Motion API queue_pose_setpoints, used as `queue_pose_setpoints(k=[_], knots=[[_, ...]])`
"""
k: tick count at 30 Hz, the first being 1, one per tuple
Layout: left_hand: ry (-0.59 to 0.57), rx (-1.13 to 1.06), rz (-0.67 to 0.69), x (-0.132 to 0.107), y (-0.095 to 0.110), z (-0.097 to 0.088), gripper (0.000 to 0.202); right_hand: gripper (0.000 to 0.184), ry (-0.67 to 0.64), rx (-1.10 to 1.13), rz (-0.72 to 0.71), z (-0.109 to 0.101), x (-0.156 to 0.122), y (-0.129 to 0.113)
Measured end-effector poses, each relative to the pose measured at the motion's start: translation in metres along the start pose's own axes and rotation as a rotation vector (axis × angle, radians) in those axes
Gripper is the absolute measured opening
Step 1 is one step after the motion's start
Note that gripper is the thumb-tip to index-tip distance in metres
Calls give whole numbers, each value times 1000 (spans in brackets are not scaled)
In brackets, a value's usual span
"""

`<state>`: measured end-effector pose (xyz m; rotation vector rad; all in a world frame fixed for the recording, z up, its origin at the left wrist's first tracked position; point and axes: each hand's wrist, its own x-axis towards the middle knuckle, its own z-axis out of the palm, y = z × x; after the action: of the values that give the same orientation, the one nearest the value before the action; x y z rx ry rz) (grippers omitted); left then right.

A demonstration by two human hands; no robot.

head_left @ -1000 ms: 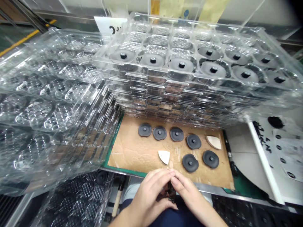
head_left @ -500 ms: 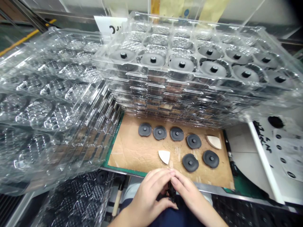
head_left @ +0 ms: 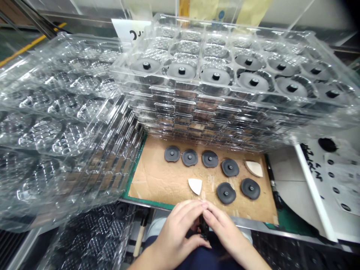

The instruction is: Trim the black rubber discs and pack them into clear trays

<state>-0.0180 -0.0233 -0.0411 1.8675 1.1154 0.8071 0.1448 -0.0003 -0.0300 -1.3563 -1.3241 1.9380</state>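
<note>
My left hand [head_left: 181, 228] and my right hand [head_left: 222, 228] meet at the fingertips in front of my body, at the near edge of the work surface. Between them a black part [head_left: 202, 228] shows in a narrow gap; most of it is hidden by the fingers. Both hands are closed around it. Just beyond my fingertips lies a white wedge-shaped pad [head_left: 195, 186]. Several dark grey rounded discs with a raised centre post, such as a near disc [head_left: 226, 193] and a right-hand disc [head_left: 250, 188], rest on the brown cardboard sheet [head_left: 160, 183].
A tall stack of clear plastic trays [head_left: 197, 90] stands behind the cardboard, its top tray part filled with dark discs. More clear trays [head_left: 56, 112] are stacked at left. A second pale wedge [head_left: 254, 168] lies at right, by a white panel [head_left: 315, 187]. A wooden handle [head_left: 138, 238] shows below.
</note>
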Motion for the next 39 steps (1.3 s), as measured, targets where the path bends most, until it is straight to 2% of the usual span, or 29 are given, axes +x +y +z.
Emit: queue_pose_setpoints(k=[8,12,14,15,17,19,20,22,27,30,33,36,39], knots=[[-2,-15,-24,-1,-2,3,71,53,23,-110,-51,1,-1,5],[12,-112,-80,-2,0,3,71,55,58,-242,-108,0,0,10],[97,-280,-227,-3,-1,4,66,59,127,-324,-143,-3,5,14],[177,-427,-336,-3,-2,3,64,60,181,-366,-157,-5,9,17],[373,-819,-555,-3,-5,-1,60,58,309,-451,-177,-7,21,24],[516,-1204,-684,-1,-8,-8,60,54,409,-525,-204,-7,34,33],[552,-1336,-703,-1,-9,-13,59,51,437,-554,-224,-6,41,37],[587,-1462,-696,1,-9,-20,52,42,466,-596,-271,-1,51,47],[562,-1484,-623,3,0,-24,46,30,469,-625,-384,2,58,59],[554,-1476,-617,6,8,-20,49,29,439,-594,-436,-7,51,44],[563,-1474,-604,10,12,-17,49,28,411,-543,-479,-14,35,13],[594,-1462,-567,12,13,-15,51,27,417,-499,-542,-6,16,-15],[621,-1418,-583,12,13,-14,52,25,368,-484,-643,9,3,-28]])
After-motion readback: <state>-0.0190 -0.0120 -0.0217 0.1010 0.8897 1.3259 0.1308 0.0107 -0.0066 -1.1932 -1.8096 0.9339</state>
